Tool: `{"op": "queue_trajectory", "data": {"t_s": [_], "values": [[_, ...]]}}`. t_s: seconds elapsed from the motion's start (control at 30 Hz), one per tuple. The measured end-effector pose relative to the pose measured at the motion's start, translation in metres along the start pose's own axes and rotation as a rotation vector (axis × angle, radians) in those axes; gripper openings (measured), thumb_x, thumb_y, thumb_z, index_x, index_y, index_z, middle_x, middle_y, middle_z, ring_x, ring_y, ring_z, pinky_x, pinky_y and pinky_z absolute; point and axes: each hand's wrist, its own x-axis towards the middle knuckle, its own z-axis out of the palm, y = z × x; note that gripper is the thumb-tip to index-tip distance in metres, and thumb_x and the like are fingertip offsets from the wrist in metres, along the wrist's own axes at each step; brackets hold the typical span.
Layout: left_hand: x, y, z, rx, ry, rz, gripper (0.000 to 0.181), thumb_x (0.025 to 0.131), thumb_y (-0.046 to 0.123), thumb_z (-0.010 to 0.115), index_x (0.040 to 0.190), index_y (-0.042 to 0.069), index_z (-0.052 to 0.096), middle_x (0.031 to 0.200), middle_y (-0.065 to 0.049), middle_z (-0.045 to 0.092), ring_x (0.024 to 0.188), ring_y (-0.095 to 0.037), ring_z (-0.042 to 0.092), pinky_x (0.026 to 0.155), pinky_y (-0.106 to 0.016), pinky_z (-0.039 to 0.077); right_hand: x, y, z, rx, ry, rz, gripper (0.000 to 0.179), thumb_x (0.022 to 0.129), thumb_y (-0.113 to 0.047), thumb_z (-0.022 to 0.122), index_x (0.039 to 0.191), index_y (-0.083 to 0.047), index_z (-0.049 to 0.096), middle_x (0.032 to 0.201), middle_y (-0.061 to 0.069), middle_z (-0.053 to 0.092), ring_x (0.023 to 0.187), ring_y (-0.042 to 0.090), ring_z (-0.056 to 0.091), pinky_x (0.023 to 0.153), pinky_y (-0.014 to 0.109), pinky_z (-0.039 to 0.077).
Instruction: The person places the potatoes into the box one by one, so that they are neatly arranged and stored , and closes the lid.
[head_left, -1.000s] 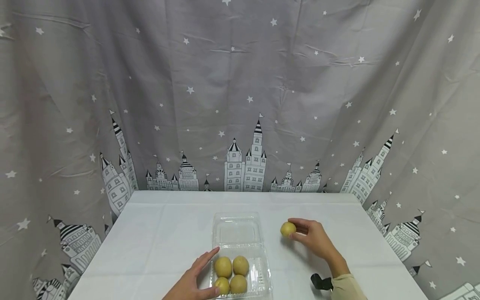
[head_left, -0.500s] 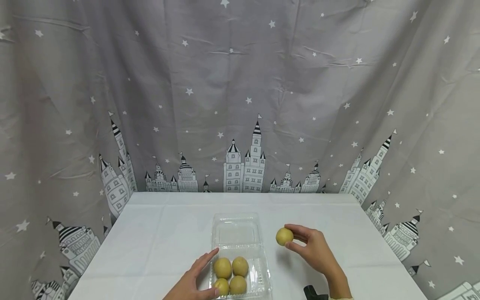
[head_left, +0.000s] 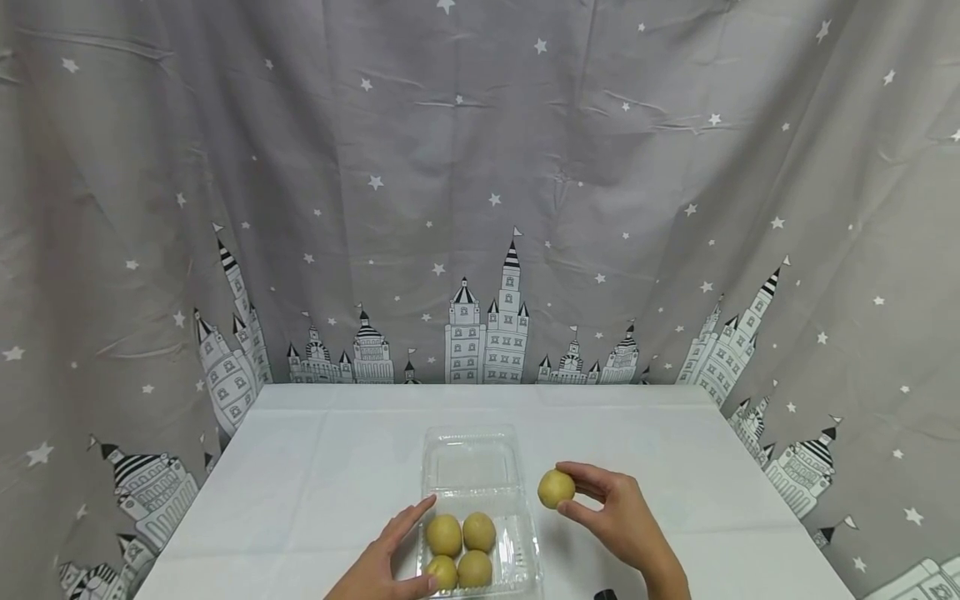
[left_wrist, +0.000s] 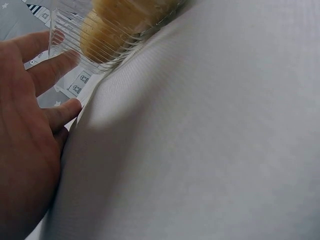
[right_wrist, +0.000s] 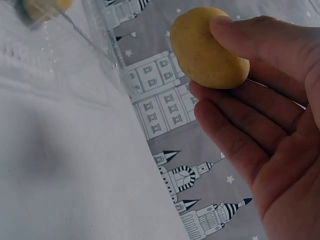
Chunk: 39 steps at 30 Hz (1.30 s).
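Note:
Between the thumb and fingertips of my right hand (head_left: 618,517), a small, speckled yellow potato (right_wrist: 207,47) is held above the table, right of a clear plastic clamshell box (head_left: 517,542). The box lies unfolded, its lid (head_left: 472,462) laid back on the far side. Several potatoes (head_left: 444,535) sit in the left part of its base. Along the box's left side, my left hand (head_left: 382,562) rests with straight fingers spread and touching the wall. Its thumb overlaps the front-left potato in the head view. The left wrist view shows potatoes (left_wrist: 100,40) through the ribbed wall.
A white cloth (head_left: 330,467) covers the table. Behind it hangs a grey curtain (head_left: 405,208) printed with stars and castles. A small black object (head_left: 604,595) shows beside the right wrist at the bottom edge.
My right hand has carried the potato leftward and nearer to me, closer to the box. My left hand, the box and the potatoes in it stay in place.

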Motion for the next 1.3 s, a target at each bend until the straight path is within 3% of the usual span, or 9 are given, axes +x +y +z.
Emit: {"op": "queue_trajectory", "data": {"t_s": [0.3,0.53,0.93,1.3], "values": [[0.0,0.0,-0.001,-0.001,0.001,0.004,0.101,0.086,0.037,0.09,0.171,0.025,0.038,0.174,-0.031,0.033,0.157,-0.07,0.021,0.107,-0.097,0.027,-0.002,-0.009,0.011,0.03,-0.072,0.01,0.049,0.093,-0.022,0.089,0.136,-0.005,0.075,0.129,0.005,0.081,0.116,0.014,0.078,0.102,0.03,0.063],[0.0,-0.001,0.001,-0.014,0.022,0.009,0.1,0.084,0.038,0.091,0.17,0.028,0.041,0.174,-0.031,0.033,0.158,-0.07,0.021,0.107,-0.097,0.026,-0.002,-0.01,0.019,0.036,-0.141,-0.044,0.044,0.095,-0.024,0.087,0.135,-0.006,0.076,0.126,0.004,0.082,0.115,0.015,0.079,0.103,0.029,0.062],[-0.001,-0.001,0.001,-0.004,0.011,0.015,0.1,0.085,0.037,0.09,0.171,0.026,0.039,0.174,-0.031,0.033,0.158,-0.07,0.02,0.107,-0.097,0.026,0.003,-0.012,0.03,-0.138,-0.183,-0.133,0.04,0.094,-0.016,0.086,0.133,-0.009,0.078,0.126,-0.006,0.081,0.115,0.012,0.078,0.103,0.033,0.063],[0.0,0.002,0.0,-0.009,0.003,0.005,0.1,0.086,0.037,0.09,0.171,0.025,0.039,0.175,-0.028,0.034,0.158,-0.069,0.02,0.109,-0.097,0.025,0.011,-0.014,0.034,-0.233,-0.292,-0.202,0.042,0.089,-0.007,0.086,0.131,-0.006,0.078,0.124,-0.003,0.082,0.115,0.01,0.077,0.101,0.035,0.064]]}}
